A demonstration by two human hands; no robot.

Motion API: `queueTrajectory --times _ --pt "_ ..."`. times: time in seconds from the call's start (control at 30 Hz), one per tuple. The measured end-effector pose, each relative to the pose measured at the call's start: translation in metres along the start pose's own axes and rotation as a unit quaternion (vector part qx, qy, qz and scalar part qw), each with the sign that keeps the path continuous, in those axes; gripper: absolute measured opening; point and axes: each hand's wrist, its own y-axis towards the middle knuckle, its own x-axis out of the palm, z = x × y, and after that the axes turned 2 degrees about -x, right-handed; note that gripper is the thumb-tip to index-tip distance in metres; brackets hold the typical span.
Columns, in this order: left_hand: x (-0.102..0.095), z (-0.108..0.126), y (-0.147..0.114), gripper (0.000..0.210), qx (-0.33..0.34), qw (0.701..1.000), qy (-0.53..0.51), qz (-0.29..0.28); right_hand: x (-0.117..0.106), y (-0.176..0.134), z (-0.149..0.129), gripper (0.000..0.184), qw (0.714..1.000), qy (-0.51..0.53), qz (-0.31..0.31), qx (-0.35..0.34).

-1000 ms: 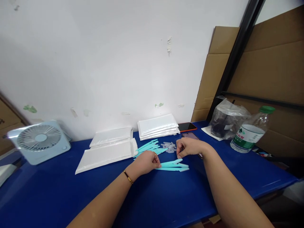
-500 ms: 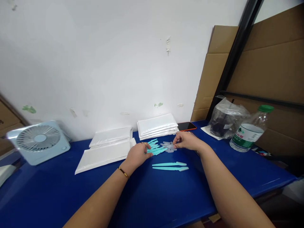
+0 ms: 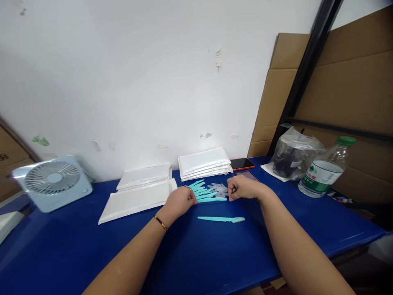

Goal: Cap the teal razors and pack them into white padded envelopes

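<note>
My left hand (image 3: 183,200) is closed in a pinch at the handle end of a turquoise eyebrow razor (image 3: 211,199), at the front of a fanned pile of similar turquoise razors (image 3: 201,189). The fingers of my right hand (image 3: 242,188) are pinched together by that razor's other end. Whatever they hold is hidden. Beside this hand lies a small heap of translucent plastic caps (image 3: 219,188). Closer to me, a single eyebrow razor (image 3: 219,219) lies across the blue table with a pale cover at its tip.
White flat packets (image 3: 138,200) lie left of the razors, and a stack (image 3: 204,162) stands behind them. A phone (image 3: 242,164) is near the wall. Farther right are a bagged cup (image 3: 288,157) and a water bottle (image 3: 322,174). A blue fan (image 3: 53,180) stands at left.
One of the two razors lying in front is gone from its place, and a razor now lies between my hands at the pile's front. My right hand has moved slightly down from the caps.
</note>
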Motion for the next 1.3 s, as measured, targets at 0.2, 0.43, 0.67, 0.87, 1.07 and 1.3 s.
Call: queueTrajectory --times 0.2,0.43,0.67,0.87,1.07,1.3 --pt "-0.007 -0.010 0.001 0.018 0.002 0.999 -0.025 0.024 0.000 0.004 -0.008 0.029 0.998 0.014 0.045 -0.039" --pt "-0.013 -0.016 -0.002 0.025 -0.027 0.998 -0.003 0.061 0.002 0.007 -0.001 0.024 0.990 0.012 0.140 0.029" --pt "0.016 0.021 -0.015 0.023 0.132 0.990 -0.031 -0.032 -0.004 -0.004 0.002 0.028 0.999 0.046 0.026 0.011" --pt "0.019 0.018 -0.013 0.014 0.064 0.997 -0.039 -0.030 0.003 -0.006 0.002 0.032 0.984 0.131 -0.123 -0.008" --pt "-0.006 0.016 -0.015 0.017 0.035 0.997 -0.070 0.017 0.002 -0.004 -0.012 0.030 0.978 0.205 -0.040 -0.012" --pt "-0.015 -0.011 -0.027 0.015 -0.008 0.993 -0.111 0.031 -0.004 -0.005 -0.007 0.032 0.980 0.192 0.051 -0.005"
